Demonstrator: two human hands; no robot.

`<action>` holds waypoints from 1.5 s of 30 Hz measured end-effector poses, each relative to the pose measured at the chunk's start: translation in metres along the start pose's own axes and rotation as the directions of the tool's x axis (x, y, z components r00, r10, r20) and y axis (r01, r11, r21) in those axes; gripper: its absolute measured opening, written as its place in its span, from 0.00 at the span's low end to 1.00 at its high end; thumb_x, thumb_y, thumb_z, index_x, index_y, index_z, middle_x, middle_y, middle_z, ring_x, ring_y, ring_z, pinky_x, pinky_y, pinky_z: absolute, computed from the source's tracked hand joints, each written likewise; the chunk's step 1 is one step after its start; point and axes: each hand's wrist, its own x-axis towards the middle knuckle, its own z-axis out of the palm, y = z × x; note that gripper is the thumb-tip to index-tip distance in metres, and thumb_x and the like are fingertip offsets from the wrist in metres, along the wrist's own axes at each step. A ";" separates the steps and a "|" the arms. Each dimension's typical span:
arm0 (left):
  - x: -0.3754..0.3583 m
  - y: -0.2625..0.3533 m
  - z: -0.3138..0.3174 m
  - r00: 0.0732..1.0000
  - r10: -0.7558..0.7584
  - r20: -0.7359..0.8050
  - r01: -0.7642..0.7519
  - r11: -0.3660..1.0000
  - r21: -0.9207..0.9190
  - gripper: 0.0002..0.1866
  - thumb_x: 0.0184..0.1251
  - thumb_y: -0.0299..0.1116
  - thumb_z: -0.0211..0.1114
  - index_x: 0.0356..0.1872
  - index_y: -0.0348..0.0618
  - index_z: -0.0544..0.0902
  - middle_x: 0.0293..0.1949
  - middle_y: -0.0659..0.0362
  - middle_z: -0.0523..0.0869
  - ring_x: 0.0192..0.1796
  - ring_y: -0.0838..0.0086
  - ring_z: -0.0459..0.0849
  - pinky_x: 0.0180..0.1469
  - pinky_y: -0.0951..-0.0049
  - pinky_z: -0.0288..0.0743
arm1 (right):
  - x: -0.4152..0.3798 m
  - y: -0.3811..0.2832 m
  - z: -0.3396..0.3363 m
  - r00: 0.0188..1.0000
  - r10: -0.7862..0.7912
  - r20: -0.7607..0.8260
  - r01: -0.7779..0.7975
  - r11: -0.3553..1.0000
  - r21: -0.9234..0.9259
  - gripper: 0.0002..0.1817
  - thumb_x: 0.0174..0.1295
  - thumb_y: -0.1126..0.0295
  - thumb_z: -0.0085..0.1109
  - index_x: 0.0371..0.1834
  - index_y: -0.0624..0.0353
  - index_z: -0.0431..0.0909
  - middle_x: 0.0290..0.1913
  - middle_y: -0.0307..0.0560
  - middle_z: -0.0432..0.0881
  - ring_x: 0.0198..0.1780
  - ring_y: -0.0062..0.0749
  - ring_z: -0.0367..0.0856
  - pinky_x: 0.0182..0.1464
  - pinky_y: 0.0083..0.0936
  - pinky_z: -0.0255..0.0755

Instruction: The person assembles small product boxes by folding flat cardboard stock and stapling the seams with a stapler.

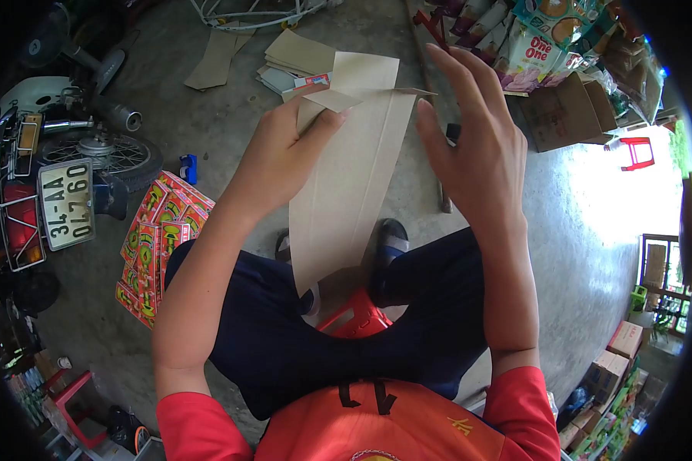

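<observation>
A long piece of brown cardboard (354, 169) with lengthwise creases hangs in front of me, above my knees. My left hand (288, 146) pinches a folded flap at its upper left, thumb on top. My right hand (477, 138) is raised at the right of the cardboard, fingers spread and holding nothing. Its thumb points toward a small flap sticking out at the cardboard's upper right edge. Behind the upper part, a stack of flat cardboard pieces (304, 54) lies on the floor.
Printed red sheets (165, 238) lie on the floor at left, near a parked motorbike (69, 177). A red stool (357, 315) is under me. Snack packs (530, 58) and an open cardboard box (565, 111) stand at upper right. Another flat cardboard piece (211, 60) lies upper left.
</observation>
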 end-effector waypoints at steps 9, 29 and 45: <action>-0.004 0.019 0.009 0.999 -0.011 0.048 0.017 0.993 -0.120 0.25 0.86 0.53 0.59 0.54 0.36 0.87 0.38 0.66 0.87 0.42 0.88 0.79 0.45 0.80 0.73 | -0.004 -0.014 0.015 0.997 -0.015 0.072 -0.007 0.957 0.290 0.34 0.62 0.67 0.67 0.75 0.51 0.74 0.63 0.47 0.83 0.34 0.40 0.89 0.42 0.36 0.83; 0.004 0.017 -0.002 0.972 -0.168 -0.166 0.032 0.790 -0.612 0.28 0.88 0.55 0.53 0.59 0.37 0.87 0.51 0.55 0.91 0.50 0.76 0.90 0.52 0.71 0.85 | -0.016 -0.041 0.035 0.970 -0.243 0.012 0.242 0.967 0.076 0.37 0.54 0.77 0.69 0.73 0.47 0.80 0.71 0.40 0.81 0.31 0.30 0.84 0.38 0.27 0.81; 0.006 0.011 -0.009 0.981 -0.099 -0.165 -0.017 0.810 -0.586 0.17 0.78 0.38 0.71 0.59 0.39 0.88 0.51 0.59 0.92 0.50 0.78 0.90 0.54 0.74 0.83 | -0.014 -0.024 0.019 0.936 -0.278 0.213 0.185 0.909 0.373 0.42 0.56 0.78 0.61 0.81 0.49 0.70 0.83 0.44 0.67 0.45 0.44 0.91 0.47 0.37 0.86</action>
